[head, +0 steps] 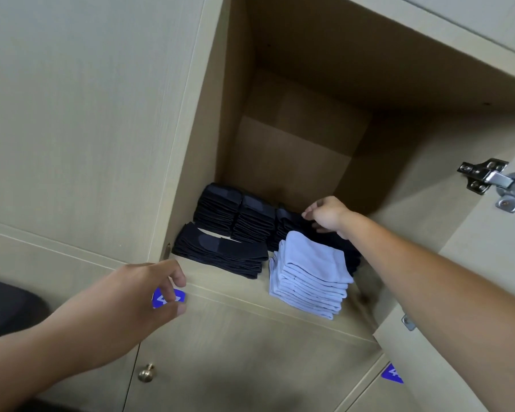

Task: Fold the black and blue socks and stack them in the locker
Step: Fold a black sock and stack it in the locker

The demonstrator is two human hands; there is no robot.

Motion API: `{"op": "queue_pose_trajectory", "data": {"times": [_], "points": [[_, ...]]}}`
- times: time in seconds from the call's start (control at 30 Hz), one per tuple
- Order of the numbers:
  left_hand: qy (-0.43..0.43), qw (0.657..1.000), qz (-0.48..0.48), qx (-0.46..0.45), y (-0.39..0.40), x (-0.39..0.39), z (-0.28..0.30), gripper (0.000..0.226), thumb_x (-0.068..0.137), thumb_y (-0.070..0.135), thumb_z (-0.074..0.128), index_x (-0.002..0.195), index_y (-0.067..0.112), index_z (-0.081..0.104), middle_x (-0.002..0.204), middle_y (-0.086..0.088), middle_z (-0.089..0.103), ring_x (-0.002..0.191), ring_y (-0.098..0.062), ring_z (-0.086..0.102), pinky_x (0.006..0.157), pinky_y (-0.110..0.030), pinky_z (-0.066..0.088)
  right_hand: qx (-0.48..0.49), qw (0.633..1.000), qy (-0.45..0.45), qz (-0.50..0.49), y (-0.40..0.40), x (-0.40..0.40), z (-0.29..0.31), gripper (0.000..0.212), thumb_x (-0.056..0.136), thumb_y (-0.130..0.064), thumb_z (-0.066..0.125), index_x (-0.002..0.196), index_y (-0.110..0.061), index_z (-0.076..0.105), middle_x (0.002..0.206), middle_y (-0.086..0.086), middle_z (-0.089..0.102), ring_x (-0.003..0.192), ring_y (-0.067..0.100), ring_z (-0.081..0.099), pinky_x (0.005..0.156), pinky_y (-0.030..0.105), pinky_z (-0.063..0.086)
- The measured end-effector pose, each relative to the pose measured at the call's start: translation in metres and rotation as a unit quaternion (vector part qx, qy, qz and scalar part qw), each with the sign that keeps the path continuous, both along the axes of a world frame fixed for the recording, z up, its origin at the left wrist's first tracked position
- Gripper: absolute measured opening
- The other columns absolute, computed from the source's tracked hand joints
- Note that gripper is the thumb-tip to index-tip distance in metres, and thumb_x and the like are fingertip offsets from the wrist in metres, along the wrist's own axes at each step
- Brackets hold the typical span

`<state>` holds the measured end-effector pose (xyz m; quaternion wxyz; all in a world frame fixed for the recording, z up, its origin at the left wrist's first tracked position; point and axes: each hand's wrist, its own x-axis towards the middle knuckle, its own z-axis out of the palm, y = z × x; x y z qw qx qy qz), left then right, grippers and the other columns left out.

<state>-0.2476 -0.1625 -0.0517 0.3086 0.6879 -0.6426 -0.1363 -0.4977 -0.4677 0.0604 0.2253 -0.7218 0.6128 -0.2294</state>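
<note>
Pale wood locker (295,150) stands open before you, its shelf holding the folded socks. At 8 o'clock your left hand (131,295) hovers by the shelf's front edge, fingers loosely curled and holding nothing, half covering a blue number sticker (177,296). Black socks (220,254) lie stacked at the shelf's left and rear. Just right of them sits the light blue sock stack (309,275). Your right hand (326,214) reaches in behind it, fingertips pinching the rearmost black pile (289,221). At 3 o'clock a metal hinge (494,179) shows.
</note>
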Motion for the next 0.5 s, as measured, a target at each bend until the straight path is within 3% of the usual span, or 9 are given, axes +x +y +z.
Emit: {"op": "queue_pose_trajectory", "data": {"times": [0.1,0.2,0.5], "points": [[0.000,1.000,0.000,0.009,0.005,-0.001,0.004,0.015,0.090,0.050,0.066,0.098,0.044,0.054,0.097,0.039,0.060,0.078,0.007,0.061,0.073,-0.023,0.053,-0.068,0.997,0.006,0.027,0.016,0.003,0.004,0.021,0.095,-0.014,0.067,0.112,-0.001,0.069,0.113,0.007,0.068,0.102,0.019,0.059,0.086,0.030,0.048],[-0.012,1.000,0.000,0.014,0.012,0.000,0.007,0.015,0.091,0.050,0.065,0.099,0.044,0.054,0.097,0.040,0.060,0.077,0.003,0.062,0.075,-0.028,0.054,-0.147,0.987,0.030,0.065,0.042,0.008,0.005,0.016,0.096,-0.018,0.068,0.110,-0.011,0.070,0.106,0.003,0.067,0.100,0.018,0.060,0.083,0.026,0.042],[-0.026,0.999,0.034,-0.002,0.035,0.008,0.023,0.011,0.092,0.045,0.067,0.096,0.039,0.059,0.091,0.037,0.062,0.073,0.002,0.063,0.068,-0.021,0.050,-0.181,0.968,-0.041,0.167,0.144,0.026,-0.014,0.014,0.096,-0.017,0.064,0.108,-0.018,0.072,0.099,-0.008,0.070,0.090,0.007,0.064,0.077,0.014,0.048]]}}
